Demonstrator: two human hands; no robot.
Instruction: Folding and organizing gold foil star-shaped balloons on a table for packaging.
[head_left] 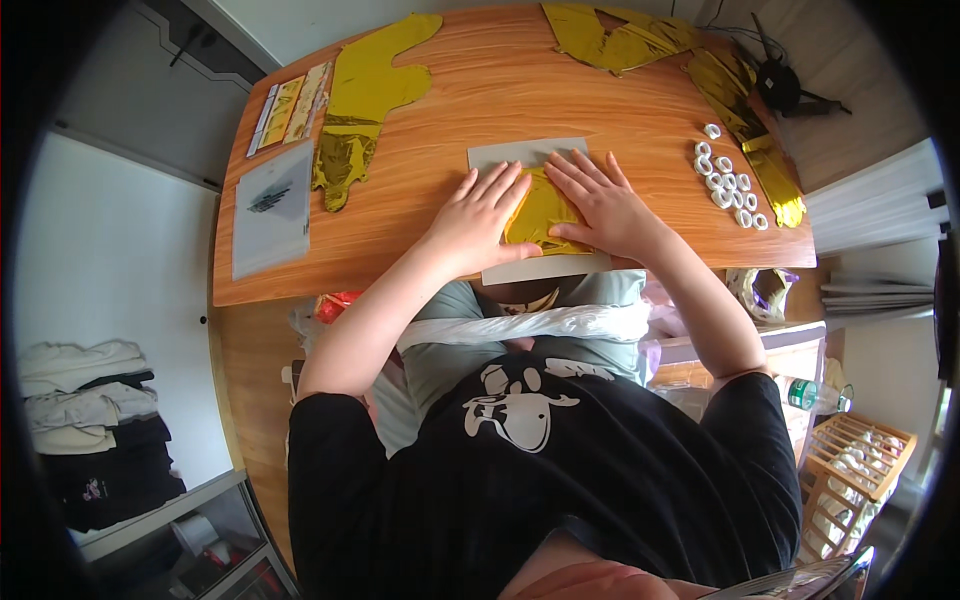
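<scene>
A folded piece of shiny gold foil (pixel 543 212) lies on a pale grey sheet (pixel 527 153) at the table's near edge. My left hand (pixel 480 220) presses flat on the foil's left side, fingers stretched out and pointing away from me. On its right side my right hand (pixel 606 210) lies flat too, fingers spread and thumb across the foil. Both hands are open and grip nothing; they cover the foil's side edges. The sheet reaches slightly past the table edge toward my lap.
Flat gold foil balloons lie at the far left (pixel 372 85), far right (pixel 620 42) and right edge (pixel 760 155). Several small white rings (pixel 728 182) sit on the right. At left are a clear plastic bag (pixel 272 210) and a printed card (pixel 290 108). A black stand (pixel 780 82) is at back right.
</scene>
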